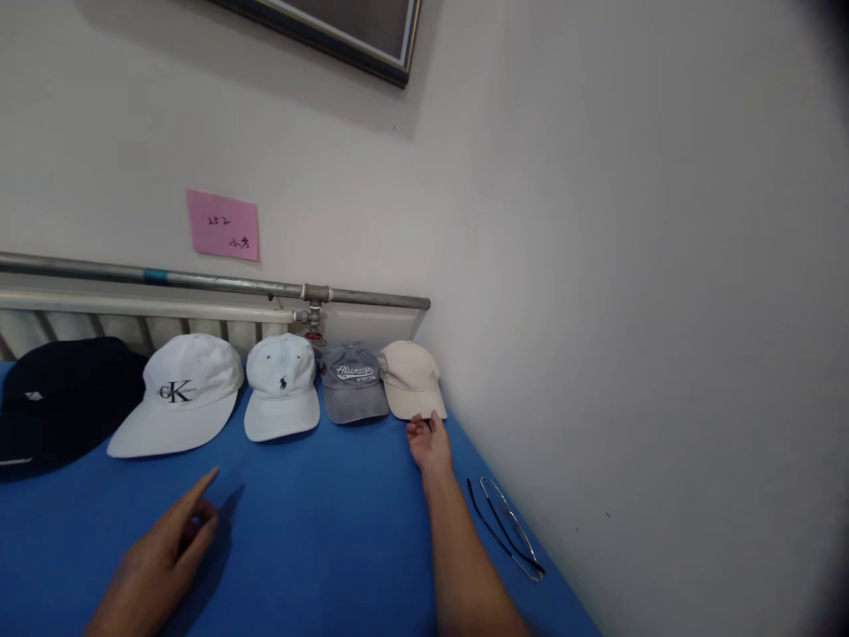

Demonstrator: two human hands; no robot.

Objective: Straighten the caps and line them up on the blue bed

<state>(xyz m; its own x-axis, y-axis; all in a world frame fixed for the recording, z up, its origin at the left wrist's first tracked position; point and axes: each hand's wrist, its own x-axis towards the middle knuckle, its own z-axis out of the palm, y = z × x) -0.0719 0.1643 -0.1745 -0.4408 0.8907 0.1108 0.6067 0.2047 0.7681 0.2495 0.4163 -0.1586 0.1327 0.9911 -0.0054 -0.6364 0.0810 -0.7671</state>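
My right hand (430,442) reaches to the beige cap (412,379) at the right end of a row of caps, palm turned up. Its thumb and curled fingers are at the front edge of the brim and appear to pinch it. My left hand (169,548) hovers over the blue surface (318,548), index finger stretched out, the other fingers bent, holding nothing. Nearest to it is the white cap with CK lettering (192,380). Between the two stand a white cap with a small dark emblem (282,385) and a grey cap with white lettering (355,385).
A black cap (72,389) lies at the far left. Eyeglasses (508,526) rest beside my right forearm, close to the right wall (630,310). Behind the caps run a metal pipe (245,283) and a radiator (133,301). A pink note (224,226) and a picture frame (371,62) hang above.
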